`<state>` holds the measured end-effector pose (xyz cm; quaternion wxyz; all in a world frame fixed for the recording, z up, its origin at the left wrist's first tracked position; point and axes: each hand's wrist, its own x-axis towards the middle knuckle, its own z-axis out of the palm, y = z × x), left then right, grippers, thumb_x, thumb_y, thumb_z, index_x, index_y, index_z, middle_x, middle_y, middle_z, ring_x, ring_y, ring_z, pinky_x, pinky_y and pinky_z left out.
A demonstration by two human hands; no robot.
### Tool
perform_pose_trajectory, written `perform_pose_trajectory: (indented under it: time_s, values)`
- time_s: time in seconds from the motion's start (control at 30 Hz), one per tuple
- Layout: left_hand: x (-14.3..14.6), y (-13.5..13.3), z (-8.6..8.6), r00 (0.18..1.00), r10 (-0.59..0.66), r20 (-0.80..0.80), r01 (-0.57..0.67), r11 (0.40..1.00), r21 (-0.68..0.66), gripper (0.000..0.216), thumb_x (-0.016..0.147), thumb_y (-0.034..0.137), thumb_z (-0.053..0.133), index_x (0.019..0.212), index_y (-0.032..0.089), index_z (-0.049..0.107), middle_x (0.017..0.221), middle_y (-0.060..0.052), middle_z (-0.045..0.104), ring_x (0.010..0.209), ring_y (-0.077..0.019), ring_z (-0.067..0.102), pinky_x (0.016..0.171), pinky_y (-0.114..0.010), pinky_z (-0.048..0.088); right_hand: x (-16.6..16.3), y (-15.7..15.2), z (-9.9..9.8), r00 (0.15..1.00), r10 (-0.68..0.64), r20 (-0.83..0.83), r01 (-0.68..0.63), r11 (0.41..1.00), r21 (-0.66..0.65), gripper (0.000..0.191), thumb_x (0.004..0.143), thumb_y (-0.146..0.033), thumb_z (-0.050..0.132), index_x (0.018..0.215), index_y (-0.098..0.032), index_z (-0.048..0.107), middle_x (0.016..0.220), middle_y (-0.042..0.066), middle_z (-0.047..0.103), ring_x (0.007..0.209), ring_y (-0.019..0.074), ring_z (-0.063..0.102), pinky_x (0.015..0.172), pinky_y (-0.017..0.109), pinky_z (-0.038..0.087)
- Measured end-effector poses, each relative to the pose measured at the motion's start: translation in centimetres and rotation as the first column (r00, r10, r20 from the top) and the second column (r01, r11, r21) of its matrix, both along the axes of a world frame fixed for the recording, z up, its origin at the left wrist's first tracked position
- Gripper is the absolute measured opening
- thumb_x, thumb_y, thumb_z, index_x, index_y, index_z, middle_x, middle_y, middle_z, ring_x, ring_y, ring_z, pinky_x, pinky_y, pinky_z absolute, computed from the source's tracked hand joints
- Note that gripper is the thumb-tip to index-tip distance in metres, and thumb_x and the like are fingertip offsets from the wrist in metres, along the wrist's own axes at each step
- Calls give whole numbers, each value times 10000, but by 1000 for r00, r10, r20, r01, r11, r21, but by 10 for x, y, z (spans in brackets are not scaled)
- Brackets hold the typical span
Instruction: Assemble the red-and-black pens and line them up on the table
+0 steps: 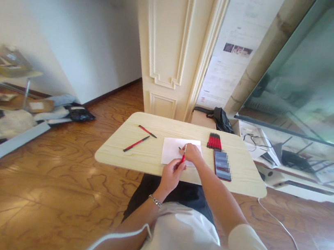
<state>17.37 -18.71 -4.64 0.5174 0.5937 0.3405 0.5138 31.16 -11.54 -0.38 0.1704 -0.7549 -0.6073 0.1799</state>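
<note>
A sheet of white paper (171, 152) lies on the small light-wood table (117, 147), under my hands. My left hand (171, 174), with a chain bracelet at the wrist, is closed around a red pen (183, 159) whose pale, silvery end points away from me. Close against that end is my right hand (193, 153), fingers pinched together over the paper. A small black piece (180, 148) sticks out at its fingertips; the rest of it is hidden. Two red-and-black pens, one farther (147, 131) and one nearer (136, 143), lie apart on the table's left side.
Right of the paper, several red pens (215, 141) lie side by side above a phone (222, 166). A black bag (222, 119) rests behind the table. A white cable (283, 226) trails over the floor at right. Packages (60, 110) sit at far left.
</note>
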Motion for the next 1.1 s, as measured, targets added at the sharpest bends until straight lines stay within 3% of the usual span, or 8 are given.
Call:
perform_pose_trajectory:
  time_s: [0.1, 0.2, 0.27, 0.33, 0.5, 0.77, 0.93, 1.1]
  values:
    - [1, 0, -1, 1000, -11, 10, 11, 1000, -7, 365, 843, 455, 563, 1016, 143, 638, 811, -63, 679, 758, -162, 631, 731, -275, 492, 15, -9, 7, 939, 38, -342, 15, 989, 150, 212, 758, -302, 602, 896, -151, 658, 758, 72, 691, 684, 167, 615, 610, 251, 434]
    - [2, -1, 0, 1000, -18, -2, 18, 1000, -7, 353, 838, 446, 572, 1012, 146, 637, 808, -60, 677, 750, -157, 624, 725, -272, 487, 24, -25, 24, 692, 186, -697, 73, 943, 324, 422, 756, -357, 608, 1143, -198, 550, 736, 12, 676, 592, 123, 567, 557, 236, 438]
    - [3, -2, 1, 1000, -13, -17, 13, 1000, -4, 347, 833, 446, 578, 997, 147, 642, 801, -58, 674, 746, -155, 619, 724, -270, 482, 24, -35, 39, 576, 273, -770, 108, 909, 403, 459, 743, -389, 631, 1159, -223, 527, 762, 9, 679, 610, 118, 565, 566, 236, 443]
    - [3, -2, 1, 1000, -4, -31, 4, 1000, 1, 343, 831, 449, 578, 980, 149, 649, 787, -53, 667, 741, -154, 613, 725, -269, 479, 21, -41, 52, 538, 302, -787, 149, 885, 442, 439, 737, -404, 643, 1123, -227, 534, 775, 14, 680, 620, 116, 563, 566, 236, 440]
    - [2, -2, 1, 999, 4, -44, -4, 1000, 5, 341, 831, 456, 572, 972, 157, 655, 773, -44, 658, 733, -153, 603, 726, -267, 473, 11, -43, 64, 552, 319, -770, 185, 854, 486, 407, 731, -394, 654, 1080, -222, 533, 770, 17, 679, 610, 118, 556, 545, 235, 427]
    - [2, -1, -1, 997, -8, -71, 9, 1000, 15, 327, 842, 448, 559, 976, 162, 645, 780, -45, 657, 742, -158, 602, 725, -271, 469, 13, -43, 57, 602, 328, -728, 133, 858, 496, 390, 741, -369, 646, 1081, -214, 539, 760, 17, 675, 609, 127, 559, 538, 241, 425]
    - [2, 0, -2, 996, -7, -90, 11, 999, 42, 318, 858, 436, 542, 984, 161, 639, 777, -45, 655, 737, -154, 601, 720, -272, 471, 12, -50, 58, 692, 338, -638, 51, 859, 510, 355, 749, -345, 642, 1069, -207, 575, 726, 11, 659, 628, 135, 558, 556, 248, 422]
    - [2, 1, -2, 999, -16, -45, 16, 1000, 20, 359, 851, 459, 544, 1003, 149, 643, 762, -46, 654, 721, -152, 600, 705, -273, 476, 10, -57, 44, 729, 331, -599, 3, 873, 487, 323, 757, -356, 634, 1040, -205, 599, 741, 18, 661, 650, 141, 571, 582, 257, 429]
